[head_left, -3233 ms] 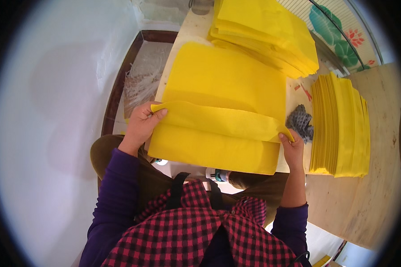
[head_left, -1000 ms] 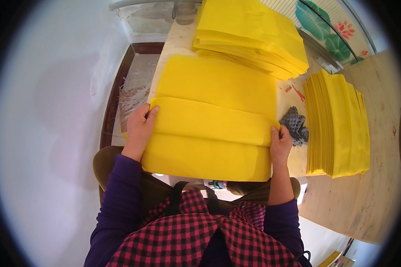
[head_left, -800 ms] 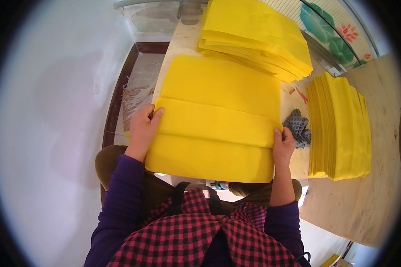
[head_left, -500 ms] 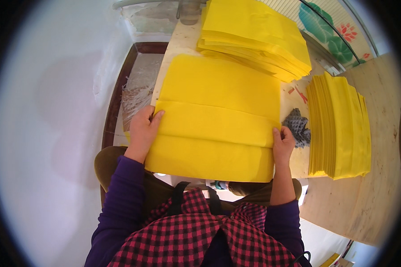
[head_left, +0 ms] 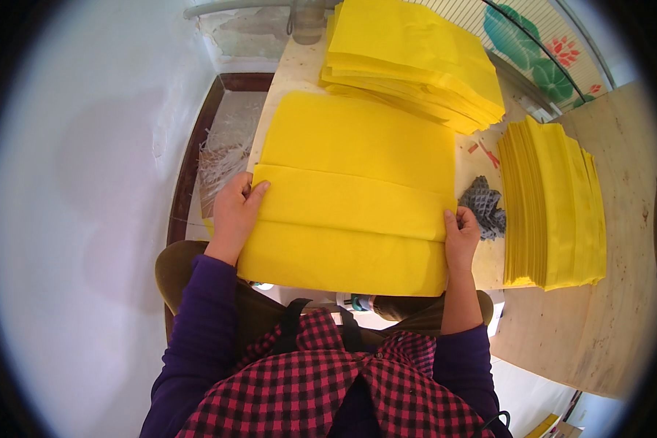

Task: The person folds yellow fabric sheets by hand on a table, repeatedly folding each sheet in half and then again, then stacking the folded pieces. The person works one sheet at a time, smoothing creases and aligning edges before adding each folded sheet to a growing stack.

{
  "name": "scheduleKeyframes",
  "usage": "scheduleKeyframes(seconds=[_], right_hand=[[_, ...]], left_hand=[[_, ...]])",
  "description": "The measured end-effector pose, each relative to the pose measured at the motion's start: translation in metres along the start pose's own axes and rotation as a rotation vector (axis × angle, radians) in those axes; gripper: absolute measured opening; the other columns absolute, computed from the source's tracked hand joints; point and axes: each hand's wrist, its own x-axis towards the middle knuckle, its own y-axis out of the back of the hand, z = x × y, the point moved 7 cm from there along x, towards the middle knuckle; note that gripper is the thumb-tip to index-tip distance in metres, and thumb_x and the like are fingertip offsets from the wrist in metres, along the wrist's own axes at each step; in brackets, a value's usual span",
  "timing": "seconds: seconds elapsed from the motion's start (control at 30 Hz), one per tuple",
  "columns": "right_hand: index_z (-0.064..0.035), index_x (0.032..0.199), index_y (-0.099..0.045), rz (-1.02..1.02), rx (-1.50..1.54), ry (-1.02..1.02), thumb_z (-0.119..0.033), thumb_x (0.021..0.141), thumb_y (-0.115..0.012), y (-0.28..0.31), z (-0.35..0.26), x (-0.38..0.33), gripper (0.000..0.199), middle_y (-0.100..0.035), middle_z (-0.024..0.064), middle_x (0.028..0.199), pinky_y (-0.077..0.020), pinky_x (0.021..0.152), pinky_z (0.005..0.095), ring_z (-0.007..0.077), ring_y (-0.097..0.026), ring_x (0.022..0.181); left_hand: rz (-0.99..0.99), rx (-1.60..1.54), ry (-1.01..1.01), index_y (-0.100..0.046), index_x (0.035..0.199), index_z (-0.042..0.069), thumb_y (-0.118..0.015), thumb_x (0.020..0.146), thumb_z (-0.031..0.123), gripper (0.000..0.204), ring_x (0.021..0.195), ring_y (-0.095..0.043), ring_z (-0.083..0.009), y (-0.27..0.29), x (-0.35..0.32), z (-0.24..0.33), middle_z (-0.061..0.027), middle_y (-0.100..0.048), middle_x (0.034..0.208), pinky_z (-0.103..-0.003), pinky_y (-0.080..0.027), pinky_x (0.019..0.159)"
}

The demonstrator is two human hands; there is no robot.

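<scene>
A wide yellow fabric sheet (head_left: 358, 139) lies flat in front of me, with a folded band running across it and its near end at the table's front edge. My left hand (head_left: 235, 212) grips the sheet's left edge at the fold, thumb on top and the other fingers mostly hidden. On the opposite edge my right hand (head_left: 461, 237) pinches the same band, a little nearer to me, with its thumb on the fabric. Just beyond the right hand sits a crumpled grey patterned cloth (head_left: 483, 208).
A thick pile of yellow sheets (head_left: 416, 58) lies at the far side. To the right stands a stack of folded yellow pieces (head_left: 553, 208) on the wooden table (head_left: 620, 212). Small red scraps (head_left: 489, 153) lie between them. A clear container (head_left: 308, 22) stands far left, near the wall.
Both hands keep their hold on the sheet's edges, and the fold looks the same. The table and piles sit slightly further left in the picture, a small shift of the view.
</scene>
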Motion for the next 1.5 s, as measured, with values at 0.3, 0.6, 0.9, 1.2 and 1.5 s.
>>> scheduleKeyframes(seconds=[0.3, 0.6, 0.9, 1.2, 1.5], right_hand=[[-0.0005, 0.087, -0.061, -0.018, 0.039, 0.012, -0.008, 0.087, -0.067, 0.001, 0.007, 0.003, 0.009, -0.052, -0.0059, 0.073, -0.0369, 0.058, 0.0182, 0.0029, -0.042, 0.064], [-0.0019, 0.106, -0.06, -0.011, -0.09, 0.037, -0.011, 0.089, -0.065, 0.008, -0.024, -0.005, 0.02, -0.061, 0.0016, 0.093, -0.044, 0.076, 0.0243, 0.0093, -0.054, 0.082], [-0.0027, 0.134, -0.046, -0.331, -0.485, 0.61, -0.021, 0.087, -0.064, -0.099, -0.137, -0.076, 0.053, -0.043, 0.0201, 0.14, -0.0278, 0.111, 0.0466, 0.036, -0.038, 0.132], [-0.0026, 0.148, -0.024, -0.701, -0.813, 0.539, -0.054, 0.093, -0.042, -0.24, -0.136, -0.106, 0.078, -0.02, 0.0159, 0.156, -0.0107, 0.117, 0.0463, 0.0284, -0.015, 0.145], [-0.0009, 0.149, -0.019, -0.47, -1.061, 0.326, -0.055, 0.092, -0.043, -0.123, -0.069, -0.056, 0.082, -0.016, 0.0159, 0.157, -0.0076, 0.117, 0.0467, 0.0264, -0.012, 0.146]], left_hand=[[-0.005, 0.031, 0.014, -0.053, 0.08, 0.003, -0.073, 0.08, 0.019, 0.025, 0.057, -0.048, -0.0285, 0.0, -0.001, 0.0, -0.0132, -0.05, 0.065, -0.038, -0.039, 0.053], [-0.005, 0.074, -0.024, -0.054, 0.082, 0.003, -0.073, 0.08, 0.02, 0.025, 0.057, -0.05, -0.0282, 0.0, -0.001, 0.004, -0.013, -0.051, 0.064, -0.039, -0.039, 0.052], [-0.015, 0.083, -0.033, -0.054, 0.083, 0.004, -0.073, 0.08, 0.021, 0.026, 0.058, -0.051, -0.0301, 0.001, -0.001, 0.003, -0.0124, -0.051, 0.064, -0.04, -0.039, 0.053], [0.002, 0.078, -0.081, -0.054, 0.081, 0.005, -0.073, 0.079, 0.021, 0.025, 0.058, -0.05, -0.0302, 0.001, 0.001, 0.007, -0.0126, -0.051, 0.064, -0.04, -0.038, 0.053], [0.001, 0.117, -0.053, -0.055, 0.083, 0.004, -0.072, 0.08, 0.023, 0.026, 0.06, -0.052, -0.0304, -0.001, -0.002, 0.004, -0.0127, -0.052, 0.065, -0.041, -0.039, 0.054]])
